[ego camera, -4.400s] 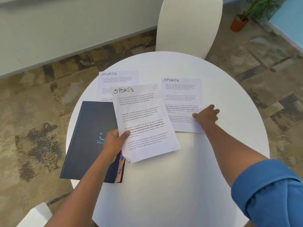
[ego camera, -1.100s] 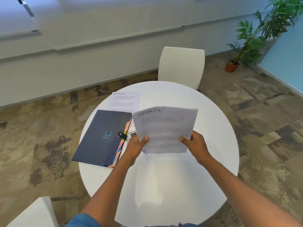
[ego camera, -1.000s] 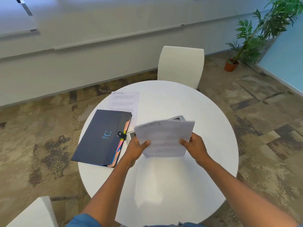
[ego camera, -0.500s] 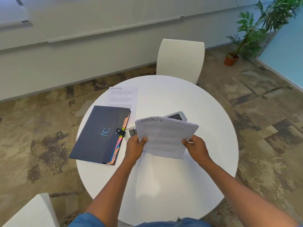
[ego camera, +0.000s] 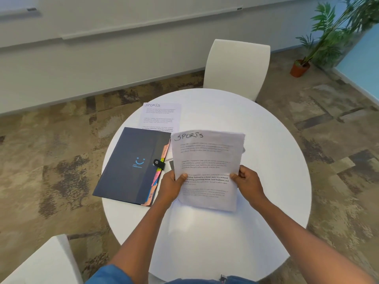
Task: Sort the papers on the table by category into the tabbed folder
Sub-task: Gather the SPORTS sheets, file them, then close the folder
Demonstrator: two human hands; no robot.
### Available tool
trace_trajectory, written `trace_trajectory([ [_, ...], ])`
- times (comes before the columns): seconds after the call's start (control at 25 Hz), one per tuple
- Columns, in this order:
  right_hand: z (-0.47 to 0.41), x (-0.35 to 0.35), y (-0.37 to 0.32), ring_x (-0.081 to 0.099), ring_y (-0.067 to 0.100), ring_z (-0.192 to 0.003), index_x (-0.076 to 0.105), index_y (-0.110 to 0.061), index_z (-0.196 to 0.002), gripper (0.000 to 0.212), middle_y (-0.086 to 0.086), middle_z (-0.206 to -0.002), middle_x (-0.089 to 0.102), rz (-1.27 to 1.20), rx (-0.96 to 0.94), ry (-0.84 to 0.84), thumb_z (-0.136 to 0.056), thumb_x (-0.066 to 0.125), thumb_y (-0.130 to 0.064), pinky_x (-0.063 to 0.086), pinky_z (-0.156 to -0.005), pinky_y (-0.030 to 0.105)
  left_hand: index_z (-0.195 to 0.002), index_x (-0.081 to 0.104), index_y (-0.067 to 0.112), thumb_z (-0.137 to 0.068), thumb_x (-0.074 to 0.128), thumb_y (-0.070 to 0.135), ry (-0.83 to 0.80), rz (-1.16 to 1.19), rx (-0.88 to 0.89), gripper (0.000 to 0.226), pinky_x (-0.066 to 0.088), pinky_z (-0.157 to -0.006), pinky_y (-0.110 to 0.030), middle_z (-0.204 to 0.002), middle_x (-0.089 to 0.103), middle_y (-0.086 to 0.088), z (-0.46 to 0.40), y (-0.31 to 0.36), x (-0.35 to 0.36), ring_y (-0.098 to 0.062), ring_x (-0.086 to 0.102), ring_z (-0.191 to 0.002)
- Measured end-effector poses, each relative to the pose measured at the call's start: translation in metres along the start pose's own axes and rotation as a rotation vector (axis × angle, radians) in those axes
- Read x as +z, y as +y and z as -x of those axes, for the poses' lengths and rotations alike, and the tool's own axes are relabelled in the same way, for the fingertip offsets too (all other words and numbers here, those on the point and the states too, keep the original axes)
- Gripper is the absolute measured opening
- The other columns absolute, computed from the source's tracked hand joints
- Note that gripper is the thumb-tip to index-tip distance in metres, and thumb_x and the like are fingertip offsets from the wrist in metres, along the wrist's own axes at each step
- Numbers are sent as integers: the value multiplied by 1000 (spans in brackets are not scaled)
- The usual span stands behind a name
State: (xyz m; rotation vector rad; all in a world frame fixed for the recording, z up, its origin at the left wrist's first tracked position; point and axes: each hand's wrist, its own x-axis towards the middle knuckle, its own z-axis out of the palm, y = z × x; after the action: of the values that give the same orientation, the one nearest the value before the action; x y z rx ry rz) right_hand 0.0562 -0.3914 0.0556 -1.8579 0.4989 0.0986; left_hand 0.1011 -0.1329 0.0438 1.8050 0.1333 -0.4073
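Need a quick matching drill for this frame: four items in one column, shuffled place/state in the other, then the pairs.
Items:
1. dark blue tabbed folder
2. white SPORTS sheets in the hands
3. single white SPORTS sheet
4. terracotta plant pot

Places/states:
A. on the floor, far right
B. flat on the round white table, beyond the folder
C. held above the table by both hands
D. closed, strap snapped, table's left side

Pairs: 1-D, 2-C, 3-B, 4-A

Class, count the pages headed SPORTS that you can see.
2: one flat on the table behind the folder, one held up in both hands. More may lie hidden behind it.
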Motion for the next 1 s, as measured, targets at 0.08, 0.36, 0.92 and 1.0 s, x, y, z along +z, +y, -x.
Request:
trace_trajectory([
  [0.08, -8, 15, -11, 72, 18, -88, 70, -21, -99, 12, -5, -95, 76, -50, 34, -14, -93, 64, -12, 57, -82, 36, -118, 66, 20, -97, 61, 22, -5, 28, -23, 22, 56, -79, -22, -111, 73, 4, -4, -2, -15, -13, 71, -100],
  [0.36, -56, 81, -47, 72, 19, -86, 70, -15, -97, 9, 2, -94, 77, -87, 110, -103, -94, 62, -13, 57, -77, 36, -116, 67, 17, -96, 63, 16, 97, 152, -137, 20, 57, -72, -18, -105, 73, 6, -33, -11, -77, -7, 72, -92],
  [0.92, -216, 197, -98, 54, 24, -67, 52, -15, -72, 18, 11, -75, 54, 106, 355, -38, -81, 66, -10, 45, -62, 34, -115, 67, 16, -94, 65, 19, 93, 203, -287, 21, 58, -71, -30, -103, 75, 2, -117, -48, -196, -17, 73, -91],
  [1.0, -228, 217, -102, 45, 24, -62, 38, -17, -60, 33, 10, -66, 44, 249, 339, -15, -78, 65, -10, 38, -59, 32, -116, 67, 15, -94, 65, 19, 73, 218, -299, 22, 59, -72, -31, -105, 75, 1, -122, -53, -208, -18, 74, -92],
])
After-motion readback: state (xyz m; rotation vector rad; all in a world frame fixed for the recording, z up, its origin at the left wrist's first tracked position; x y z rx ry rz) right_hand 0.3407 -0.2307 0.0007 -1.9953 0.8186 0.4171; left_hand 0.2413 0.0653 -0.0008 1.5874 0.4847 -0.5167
